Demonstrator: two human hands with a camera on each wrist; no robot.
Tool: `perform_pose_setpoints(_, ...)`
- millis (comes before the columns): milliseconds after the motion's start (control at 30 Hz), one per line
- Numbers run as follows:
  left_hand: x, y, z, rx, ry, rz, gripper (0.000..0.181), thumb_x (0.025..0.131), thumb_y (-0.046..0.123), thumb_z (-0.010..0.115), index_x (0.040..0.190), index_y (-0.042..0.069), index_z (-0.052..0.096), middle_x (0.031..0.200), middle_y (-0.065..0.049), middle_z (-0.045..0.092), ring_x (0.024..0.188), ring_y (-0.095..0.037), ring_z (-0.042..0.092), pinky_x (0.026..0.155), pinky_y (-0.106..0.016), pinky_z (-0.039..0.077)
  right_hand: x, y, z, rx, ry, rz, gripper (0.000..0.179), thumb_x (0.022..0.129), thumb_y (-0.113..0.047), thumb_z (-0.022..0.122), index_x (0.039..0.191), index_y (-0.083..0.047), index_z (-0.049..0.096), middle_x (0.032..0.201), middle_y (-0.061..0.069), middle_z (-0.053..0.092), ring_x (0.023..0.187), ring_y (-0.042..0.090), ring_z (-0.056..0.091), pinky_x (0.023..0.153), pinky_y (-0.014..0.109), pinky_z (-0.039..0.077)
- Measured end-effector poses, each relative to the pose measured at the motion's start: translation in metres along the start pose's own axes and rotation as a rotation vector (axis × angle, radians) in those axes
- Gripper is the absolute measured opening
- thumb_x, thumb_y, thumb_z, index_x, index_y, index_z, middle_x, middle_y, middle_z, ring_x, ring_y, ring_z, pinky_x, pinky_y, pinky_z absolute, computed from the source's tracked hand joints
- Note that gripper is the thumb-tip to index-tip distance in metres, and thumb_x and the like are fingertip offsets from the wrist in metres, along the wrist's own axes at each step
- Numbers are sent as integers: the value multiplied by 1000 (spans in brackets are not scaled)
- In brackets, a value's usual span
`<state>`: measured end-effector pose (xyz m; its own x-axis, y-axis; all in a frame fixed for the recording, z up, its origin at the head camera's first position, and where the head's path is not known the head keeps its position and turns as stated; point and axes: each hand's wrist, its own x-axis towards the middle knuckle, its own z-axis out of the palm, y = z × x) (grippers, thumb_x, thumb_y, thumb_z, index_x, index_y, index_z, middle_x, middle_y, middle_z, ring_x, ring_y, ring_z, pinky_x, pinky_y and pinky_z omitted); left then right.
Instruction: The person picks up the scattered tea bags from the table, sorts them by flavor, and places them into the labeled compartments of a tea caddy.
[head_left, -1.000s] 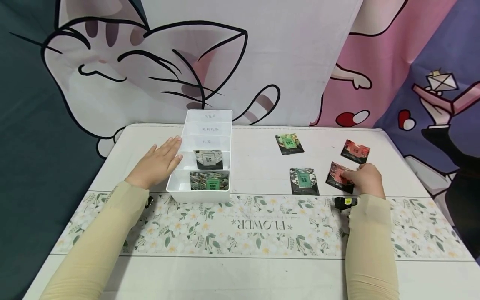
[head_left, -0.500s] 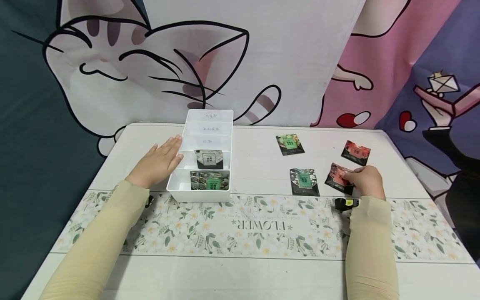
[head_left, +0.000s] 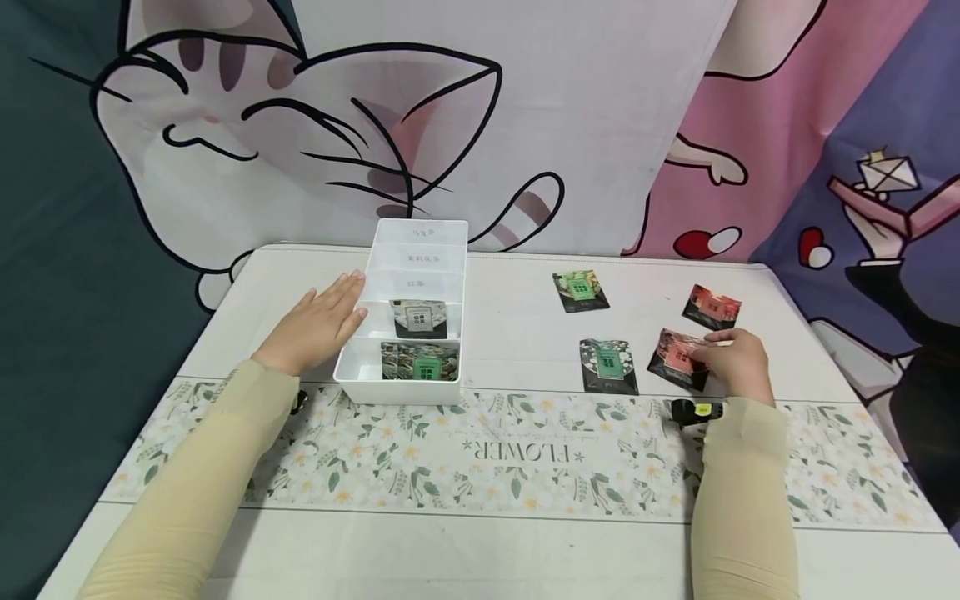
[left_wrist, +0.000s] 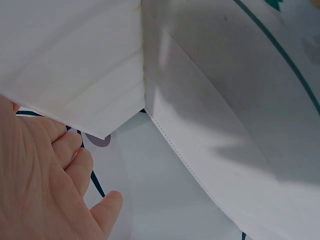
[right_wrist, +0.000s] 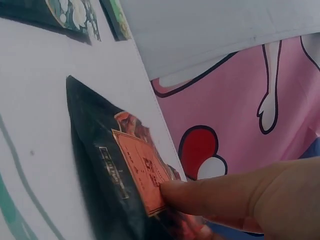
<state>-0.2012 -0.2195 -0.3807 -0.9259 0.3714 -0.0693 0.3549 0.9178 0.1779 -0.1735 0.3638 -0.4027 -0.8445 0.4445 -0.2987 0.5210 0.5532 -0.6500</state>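
Note:
My left hand (head_left: 303, 329) lies with straight fingers against the left side of a white divided box (head_left: 397, 392). In the left wrist view those fingers (left_wrist: 70, 150) touch the box wall (left_wrist: 75, 65). My right hand (head_left: 738, 362) pinches the right edge of a red-and-black tea bag packet (head_left: 667, 362). Its thumb (right_wrist: 195, 197) presses the orange label in the right wrist view, and a fingertip shows at the packet's lower edge. The packet (right_wrist: 100, 150) looks tilted there, partly off the table. Just behind it lies a second red packet (head_left: 712, 308).
A green packet (head_left: 581, 292) and a white-flowered one (head_left: 609, 367) lie between box and right hand. Inside the box, a grey-white packet (head_left: 420, 319) and several green-labelled ones (head_left: 423, 362) occupy the two nearest compartments. A printed curtain (head_left: 600, 125) hangs behind the table.
The right fingers have shifted from the red packet's face to its right edge, and the packet has moved slightly left. The left hand stays against the box.

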Motion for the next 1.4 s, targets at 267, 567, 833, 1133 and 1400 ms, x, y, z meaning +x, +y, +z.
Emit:
perform_pose_setpoints(267, -1, 2, -2, -3, -6, 1, 67, 111, 45, 18, 162, 3, 6, 169, -14, 8, 156, -34, 8, 124, -58, 4, 0, 0, 2, 61, 10, -38, 50, 97, -20, 69, 139, 2, 55, 138, 24, 52, 102, 26, 55, 75, 31, 48)
perform_pose_setpoints(567, -1, 0, -1, -3, -12, -3, 68, 111, 46, 18, 162, 4, 5, 169, -14, 7, 155, -34, 8, 124, -58, 4, -1, -3, 0, 152, -13, -85, 48, 98, -24, 69, 139, -5, 56, 130, 11, 56, 90, 6, 58, 71, 24, 53)
perform_pose_setpoints(833, -2, 1, -3, -3, -12, 2, 67, 111, 45, 18, 162, 3, 6, 169, -14, 8, 155, -35, 8, 124, -59, 5, -2, -7, 0, 255, -21, -114, 39, 96, -22, 72, 132, -12, 60, 108, -4, 56, 88, 4, 59, 70, 17, 55)
perform_pose_setpoints(1133, -1, 0, -1, 3, -14, 3, 67, 111, 45, 18, 162, 3, 7, 169, -15, 8, 155, -35, 9, 124, -60, 6, -3, -10, -2, 754, -49, -197, 35, 89, 0, 77, 122, -8, 67, 89, -11, 73, 81, 1, 69, 65, 16, 58)
perform_pose_setpoints(1400, 0, -1, -1, 4, -11, 4, 68, 111, 46, 17, 162, 3, 7, 169, -14, 8, 156, -34, 8, 124, -59, 6, -5, -16, 3, 1028, -152, -260, 32, 87, 11, 74, 115, -3, 70, 91, -2, 77, 82, 8, 72, 68, 23, 61)
